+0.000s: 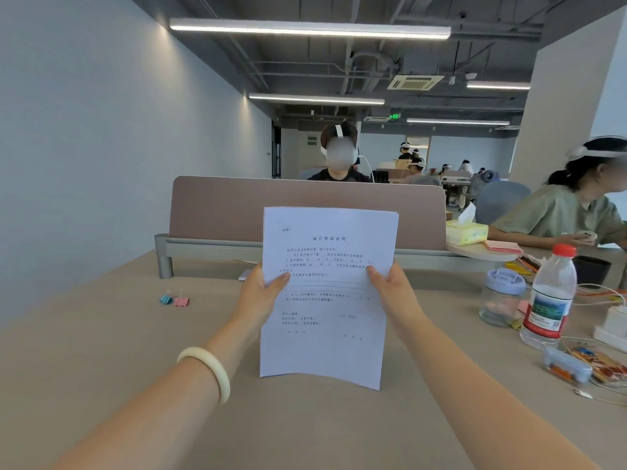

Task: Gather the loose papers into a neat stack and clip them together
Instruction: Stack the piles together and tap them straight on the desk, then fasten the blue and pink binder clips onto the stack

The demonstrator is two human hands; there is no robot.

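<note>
- Head view: the left grip pinches the left edge of the papers, thumb laid across the printed front and fingers hidden behind; the right grip pinches the right edge the same way, about level with it
- The papers are held upright above the middle of the tabletop, clear of its surface, printed side to the camera
- At the top right corner a few sheet edges show slightly stepped, so the stack looks gathered but not quite square
- By my reading, gathering is nearly done; left are tapping the edges flush and fastening a clip
- No clip is on the papers; a blue binder clip and a pink binder clip lie side by side on the tabletop, well apart from the stack, to the left
- Both grips are occupied, so one must let go to reach a clip; the left is nearer, with nothing between
- On the right stand a water bottle with a red cap and a jar with a lilac lid, cables beside them; none blocks the way to the clips
- A divider panel runs along the far edge, a person seated behind it and another at the right
</note>
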